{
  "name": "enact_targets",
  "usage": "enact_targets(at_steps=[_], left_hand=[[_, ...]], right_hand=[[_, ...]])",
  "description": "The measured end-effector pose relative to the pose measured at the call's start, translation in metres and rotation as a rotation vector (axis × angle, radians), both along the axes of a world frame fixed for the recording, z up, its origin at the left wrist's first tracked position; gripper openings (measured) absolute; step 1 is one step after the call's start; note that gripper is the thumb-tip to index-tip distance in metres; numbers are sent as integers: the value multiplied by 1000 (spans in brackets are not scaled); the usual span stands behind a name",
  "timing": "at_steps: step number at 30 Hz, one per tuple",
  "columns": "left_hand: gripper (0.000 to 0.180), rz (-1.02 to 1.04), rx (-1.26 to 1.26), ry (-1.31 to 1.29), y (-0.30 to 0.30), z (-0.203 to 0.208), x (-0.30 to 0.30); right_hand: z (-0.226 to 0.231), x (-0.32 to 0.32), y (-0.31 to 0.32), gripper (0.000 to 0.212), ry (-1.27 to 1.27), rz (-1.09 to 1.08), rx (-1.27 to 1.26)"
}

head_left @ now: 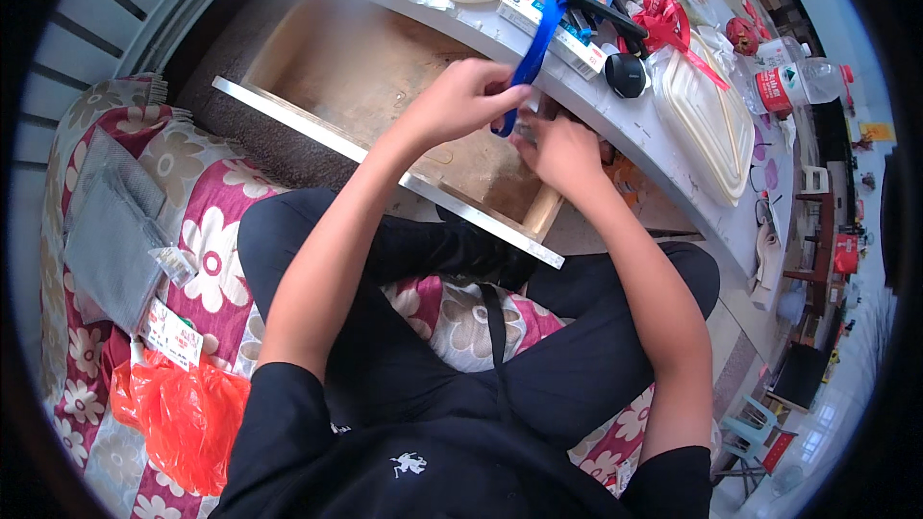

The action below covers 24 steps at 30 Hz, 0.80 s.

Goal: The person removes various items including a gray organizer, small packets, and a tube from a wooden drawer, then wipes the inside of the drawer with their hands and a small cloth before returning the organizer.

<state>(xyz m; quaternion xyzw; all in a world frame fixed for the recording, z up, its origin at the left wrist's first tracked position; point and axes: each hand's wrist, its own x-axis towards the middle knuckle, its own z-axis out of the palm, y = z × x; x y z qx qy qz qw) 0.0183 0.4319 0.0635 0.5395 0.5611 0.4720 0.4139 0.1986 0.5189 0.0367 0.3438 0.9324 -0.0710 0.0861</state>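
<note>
Holding blue ribbon [545, 36] w/ my L hand [463, 102]; it's prob. light, soft, best pinched near lower end. R hand [569, 150] is curled, can't tell its hold.

What the right hand [569, 152] touches is too blurred to tell

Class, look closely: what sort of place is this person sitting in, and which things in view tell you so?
Probably a room in a home: the person sits on a flower-patterned cover, with an open wooden drawer in front and a cluttered white table beside it.
</note>
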Motion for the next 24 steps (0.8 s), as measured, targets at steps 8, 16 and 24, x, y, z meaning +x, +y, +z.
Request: enact_targets(at_steps=[8,16,24], left_hand=[[32,196,357,-485,48,44,-18],[49,221,418,-85,52,18,-47],[27,465,439,257,24,58,-44]], right_hand=[[32,23,-60,30,143,35,-168],[63,50,-56,25,466,-250,-999],[94,55,-48,64,1011,-398,-1282]])
